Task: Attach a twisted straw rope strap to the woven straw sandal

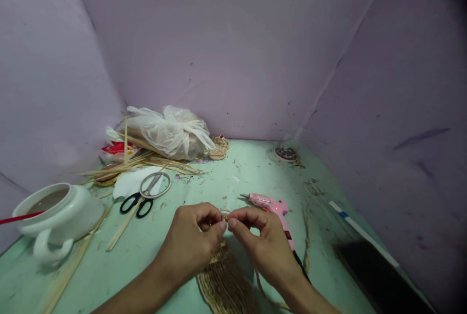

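My left hand [193, 241] and my right hand [260, 243] meet at the middle of the green table, fingertips pinched together on the top end of a woven straw mat [224, 280]. The mat lies flat between my wrists and runs down to the frame's lower edge. A loose straw cord [268, 297] trails from it under my right wrist. A pink glue gun [272, 205] lies just beyond my right hand, its red light on, nozzle pointing left.
Black-handled scissors [140, 200] and a metal ring [156, 185] lie left of centre. A white pot [58, 219] sits at far left. Straw strips [146, 161], a plastic bag [171, 131], small woven pieces [219, 148] are at the back. A dark slab [379, 280] lies right.
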The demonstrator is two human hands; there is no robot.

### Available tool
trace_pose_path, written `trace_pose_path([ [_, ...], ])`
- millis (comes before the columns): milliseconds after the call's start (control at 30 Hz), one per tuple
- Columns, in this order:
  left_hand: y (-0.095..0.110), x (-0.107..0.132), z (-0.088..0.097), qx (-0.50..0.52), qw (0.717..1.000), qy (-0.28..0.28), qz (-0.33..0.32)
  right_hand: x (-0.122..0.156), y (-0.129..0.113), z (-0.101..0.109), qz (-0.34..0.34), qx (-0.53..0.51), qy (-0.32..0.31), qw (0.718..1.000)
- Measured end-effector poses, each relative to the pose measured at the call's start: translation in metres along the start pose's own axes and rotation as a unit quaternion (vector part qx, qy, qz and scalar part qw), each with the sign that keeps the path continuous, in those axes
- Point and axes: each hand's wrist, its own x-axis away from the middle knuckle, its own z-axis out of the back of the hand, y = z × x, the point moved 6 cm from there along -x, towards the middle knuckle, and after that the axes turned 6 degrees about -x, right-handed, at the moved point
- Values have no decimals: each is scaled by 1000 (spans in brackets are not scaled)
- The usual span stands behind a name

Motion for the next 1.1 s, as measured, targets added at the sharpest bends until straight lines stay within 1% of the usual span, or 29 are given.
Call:
trace_pose_path([
  [167, 0, 4, 1, -52, 998, 23, -4, 2, -2, 0, 31, 42, 10, 999],
  [233, 0, 5, 0, -54, 998, 20, -2, 2, -2, 0, 39, 56, 15, 998],
  [367, 2, 4, -1, -57, 998, 0, -6, 1, 1, 0, 23, 60, 20, 998],
  [567, 7, 5, -1, -87, 994, -9, -69, 3, 0, 1, 34, 77, 24, 996],
  [700, 8, 7, 0, -112, 990, -15, -79, 5, -3, -2, 54, 73, 8, 996],
  [767, 8, 6, 0, -109, 992, -13, -61, 6, -2, -3, 49, 58, 5, 997],
  [833, 6, 6, 1, -86, 996, 1, -16, 7, 0, -3, 34, 34, 13, 999],
  [900, 3, 6, 2, -41, 998, 15, 34, 7, 3, -4, 11, -1, 19, 1000],
  [933, 2, 6, 2, -18, 998, 19, 49, 7, 5, -5, 0, -19, 18, 1000],
  [1000, 3, 6, 1, 16, 998, 16, 53, 7, 7, -7, -22, -46, 15, 999],
  [1100, 4, 6, 1, 34, 999, 5, 36, 8, 7, -9, -31, -71, 14, 997],
])
